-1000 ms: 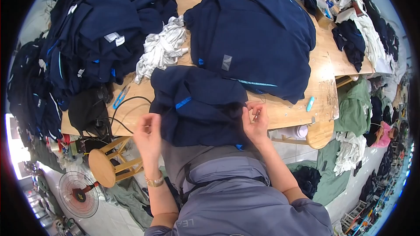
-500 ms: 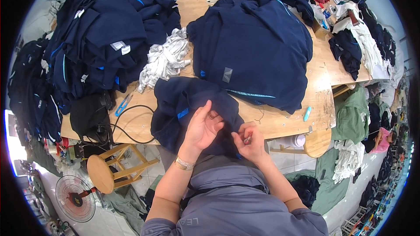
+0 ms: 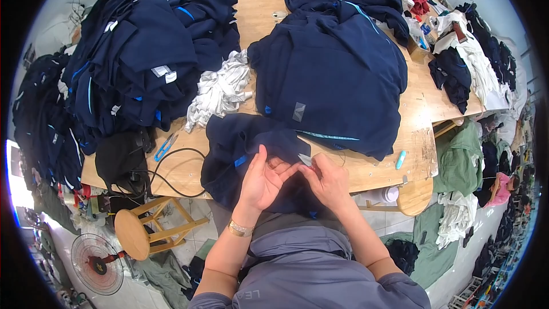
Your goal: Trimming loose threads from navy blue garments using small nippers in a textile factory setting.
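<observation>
A navy garment (image 3: pixel 229 137) with a small bright-blue tab lies bunched at the table's near edge and hangs over toward my lap. My left hand (image 3: pixel 263 183) is palm up over it, thumb raised and fingers loosely bent, with nothing seen in its palm. Close by on the right, my right hand (image 3: pixel 326 180) is closed on what look like small thread snips (image 3: pixel 306 160). Only their pale pointed blades show, angled up and left above the garment. The fingertips of both hands meet or nearly meet.
Navy garments are heaped on the table (image 3: pixel 420 137), in a left pile (image 3: pixel 137 46) and a right pile (image 3: pixel 331 74). White strips (image 3: pixel 220 94) lie between them. Blue-handled snips (image 3: pixel 166 147), a black cable and a turquoise cutter (image 3: pixel 401 160) lie near. A stool (image 3: pixel 131 232) and fan (image 3: pixel 97 264) stand lower left.
My right hand has moved up and left to meet my left hand's fingers, and the pointed blades now show beyond its fingertips. My left hand has bent its fingers slightly toward it.
</observation>
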The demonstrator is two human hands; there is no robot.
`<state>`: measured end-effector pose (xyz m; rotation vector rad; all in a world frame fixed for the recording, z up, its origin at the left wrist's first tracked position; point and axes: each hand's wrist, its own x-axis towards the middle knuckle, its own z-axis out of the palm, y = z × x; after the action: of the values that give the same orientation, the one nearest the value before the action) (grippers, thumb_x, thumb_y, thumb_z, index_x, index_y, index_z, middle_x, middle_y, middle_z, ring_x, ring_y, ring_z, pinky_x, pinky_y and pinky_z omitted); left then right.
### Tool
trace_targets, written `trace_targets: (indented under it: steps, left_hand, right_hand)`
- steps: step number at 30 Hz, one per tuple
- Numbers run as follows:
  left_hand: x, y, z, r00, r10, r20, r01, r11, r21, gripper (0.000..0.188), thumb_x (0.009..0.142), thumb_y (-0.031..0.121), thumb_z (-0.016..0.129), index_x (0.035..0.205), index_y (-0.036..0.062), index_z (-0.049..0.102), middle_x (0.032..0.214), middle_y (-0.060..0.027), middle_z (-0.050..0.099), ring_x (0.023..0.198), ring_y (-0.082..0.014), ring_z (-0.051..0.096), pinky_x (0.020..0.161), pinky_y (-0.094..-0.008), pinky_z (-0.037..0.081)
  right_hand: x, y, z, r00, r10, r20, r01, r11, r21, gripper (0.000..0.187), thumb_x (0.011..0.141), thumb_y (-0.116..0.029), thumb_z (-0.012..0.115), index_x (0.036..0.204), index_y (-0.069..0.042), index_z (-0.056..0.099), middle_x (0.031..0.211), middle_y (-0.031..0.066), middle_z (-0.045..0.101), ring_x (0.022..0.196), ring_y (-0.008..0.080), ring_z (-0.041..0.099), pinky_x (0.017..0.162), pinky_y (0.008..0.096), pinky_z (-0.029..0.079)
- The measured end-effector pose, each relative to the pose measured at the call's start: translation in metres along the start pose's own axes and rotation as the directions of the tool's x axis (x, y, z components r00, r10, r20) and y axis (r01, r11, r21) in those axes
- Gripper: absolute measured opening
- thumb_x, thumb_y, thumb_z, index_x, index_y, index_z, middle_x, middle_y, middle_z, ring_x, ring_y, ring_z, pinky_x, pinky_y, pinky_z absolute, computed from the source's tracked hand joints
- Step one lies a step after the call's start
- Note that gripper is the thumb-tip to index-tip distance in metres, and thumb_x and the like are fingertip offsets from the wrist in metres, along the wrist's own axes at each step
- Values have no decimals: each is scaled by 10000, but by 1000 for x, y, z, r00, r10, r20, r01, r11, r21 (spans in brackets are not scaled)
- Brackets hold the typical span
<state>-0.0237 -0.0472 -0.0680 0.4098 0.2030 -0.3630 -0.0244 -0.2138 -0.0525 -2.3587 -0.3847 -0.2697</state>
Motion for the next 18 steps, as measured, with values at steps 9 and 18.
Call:
trace_targets:
  steps: [9, 18]
  left_hand:
    - [-2, -2, 6, 1000, -11, -10, 11, 1000, -1, 481, 980, 374, 243, 1199, 4, 458, 1115, -123, 590, 1092, -240, 537, 991, -395, 395]
    - [-1, -5, 4, 998, -56, 24, 57, 995, -75, 479, 983, 367, 233, 1189, 9, 475, 1086, -116, 610, 1083, -229, 546, 977, -370, 404]
  right_hand:
    - [3, 1, -3, 999, -46, -23, 45, 997, -58, 296, 806, -324, 631, 735, -73, 489, 650, 61, 537, 513, 250, 560, 423, 334, 399]
    - [6, 1, -6, 999, -44, -7, 44, 996, -72, 291, 799, -327, 638, 739, -78, 500, 637, 55, 530, 507, 237, 559, 433, 326, 410]
